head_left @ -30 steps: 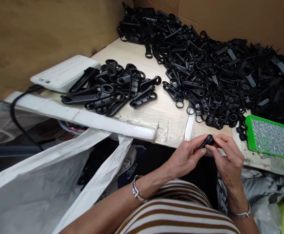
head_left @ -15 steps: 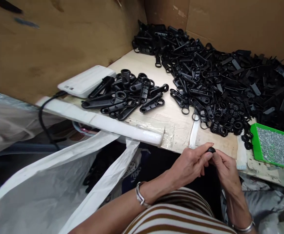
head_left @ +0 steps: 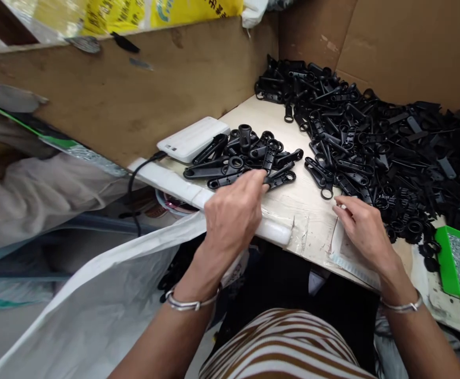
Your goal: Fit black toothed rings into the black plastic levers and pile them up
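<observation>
My left hand [head_left: 238, 210] is over the near edge of a small pile of black plastic handles [head_left: 236, 163], its fingers curled and bent down at the handles. A dark bit shows at its fingertips, but the hand hides whether it grips a part. My right hand [head_left: 362, 231] hovers above the table's front part, thumb and index finger brought close together in a pinch. Anything between those fingertips is too small to make out. Just beyond them lies a black ring-ended lever [head_left: 325, 184] at the edge of the large heap of black parts [head_left: 356, 126].
A white box [head_left: 193, 138] with a black cable stands left of the small pile. At right sits a green tray [head_left: 447, 263] of small metal pieces, beside black toothed rings [head_left: 413, 229]. A white sack [head_left: 107, 310] hangs open below the padded edge. Boards wall the back.
My hands, earlier together on a small round black part near my lap, have separated. The left went left and forward to the small pile; the right rose over the table. The view shifted left.
</observation>
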Motion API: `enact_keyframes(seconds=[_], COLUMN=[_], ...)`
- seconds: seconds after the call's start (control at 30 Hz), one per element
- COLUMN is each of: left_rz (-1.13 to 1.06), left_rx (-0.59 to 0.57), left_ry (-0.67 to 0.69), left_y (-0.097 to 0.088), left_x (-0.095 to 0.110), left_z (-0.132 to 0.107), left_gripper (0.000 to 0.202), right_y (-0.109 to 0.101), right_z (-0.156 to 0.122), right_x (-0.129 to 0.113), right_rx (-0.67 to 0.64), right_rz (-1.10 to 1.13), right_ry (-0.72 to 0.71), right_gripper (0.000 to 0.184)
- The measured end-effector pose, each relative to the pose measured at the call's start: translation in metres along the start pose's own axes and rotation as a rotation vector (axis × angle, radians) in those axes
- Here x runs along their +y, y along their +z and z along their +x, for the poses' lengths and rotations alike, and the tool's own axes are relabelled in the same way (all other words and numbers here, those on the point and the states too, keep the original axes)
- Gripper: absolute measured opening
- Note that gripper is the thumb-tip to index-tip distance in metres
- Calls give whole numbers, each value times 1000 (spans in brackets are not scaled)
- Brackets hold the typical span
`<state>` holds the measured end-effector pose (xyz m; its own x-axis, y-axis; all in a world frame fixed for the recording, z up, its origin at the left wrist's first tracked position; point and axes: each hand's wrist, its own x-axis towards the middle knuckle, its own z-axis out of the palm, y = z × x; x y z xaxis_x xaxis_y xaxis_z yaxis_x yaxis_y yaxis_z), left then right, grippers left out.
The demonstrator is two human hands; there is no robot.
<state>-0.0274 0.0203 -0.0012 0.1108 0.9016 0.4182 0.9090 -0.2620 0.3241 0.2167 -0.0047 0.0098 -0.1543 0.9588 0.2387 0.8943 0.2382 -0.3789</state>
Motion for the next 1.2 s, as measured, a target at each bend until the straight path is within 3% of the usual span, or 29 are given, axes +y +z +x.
enact_keyframes(seconds=[0.2,0.33,0.43,0.53,0.67,0.77,0.87,0.9,0.93,1.0,1.07,1.2], left_rz=[114,115,64,-3,-52,-148,-411,-534,-692,-1065,-1384,-1669], left_rx=[-106,-129,-135,-142,-117,43,115,46,-106,-429,-660,-784], left_ry=[-11,0,12,8,5,15,-13,-64,-113,-246,-396,-622], left_y=[18,24,28,34,36,25,12,10,10,15,24,41], left_x=[-28,-31,-33,-36,-38,-19,21,37,52,81,104,128], left_z=[24,33,39,46,49,39,14,5,-5,-22,-34,-44], left_gripper=[41,39,37,35,33,29,29,29,30,41,56,55], right_y=[20,25,10,-13,-34,-35,-25,-21,-15,-6,-1,-8], right_z=[58,60,43,20,-14,-43,-72,-79,-85,-94,-100,-115], right_x=[-13,-4,5,14,28,29,12,4,-4,-18,-26,-17], right_rx=[-88,-108,-86,-139,-128,-19,220,286,324,309,270,203], right_rz=[-414,-338,-25,453,941,1038,881,777,660,507,454,376], right_ry=[47,66,103,323,564,604,522,461,362,195,118,141], right_gripper=[24,20,14,14,32,32,23,17,12,11,13,17])
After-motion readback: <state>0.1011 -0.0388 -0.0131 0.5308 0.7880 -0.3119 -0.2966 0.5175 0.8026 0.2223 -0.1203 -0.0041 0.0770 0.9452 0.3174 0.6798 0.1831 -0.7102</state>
